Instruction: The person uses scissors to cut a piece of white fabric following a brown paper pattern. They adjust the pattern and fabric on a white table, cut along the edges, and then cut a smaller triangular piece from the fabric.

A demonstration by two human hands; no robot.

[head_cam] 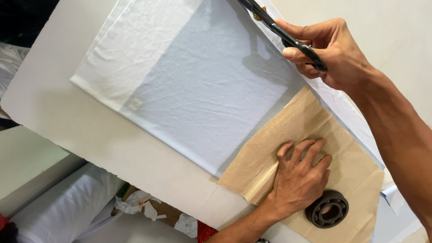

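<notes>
From the head view, nearest me is my right forearm, running up from the lower right corner to my right hand (330, 51), whose grip is closed through the black handles of the scissors (280, 30); the blades point up and left toward the top edge and run out of view there, so I cannot tell how far they are parted. The scissors sit at the right edge of the white cloth (180, 76), which lies flat on the worktop (67, 121) in layers, with a thinner, bluish sheet over its middle and a small pale label near its left part. My left hand (299, 177) comes in from the bottom edge and presses flat, fingers spread, grasping nothing, on the brown paper (310, 121), which lies over the lower right corner of the cloth and is creased just beside my fingers. Just right of that hand's wrist a dark metal bearing (327, 209) rests on the same paper, near the hand; I cannot tell whether they touch. Below the worktop's rim, at lower left, I see a white roll (63, 209) and, beside it, crumpled white scraps (135, 202) with a bit of brown card.
</notes>
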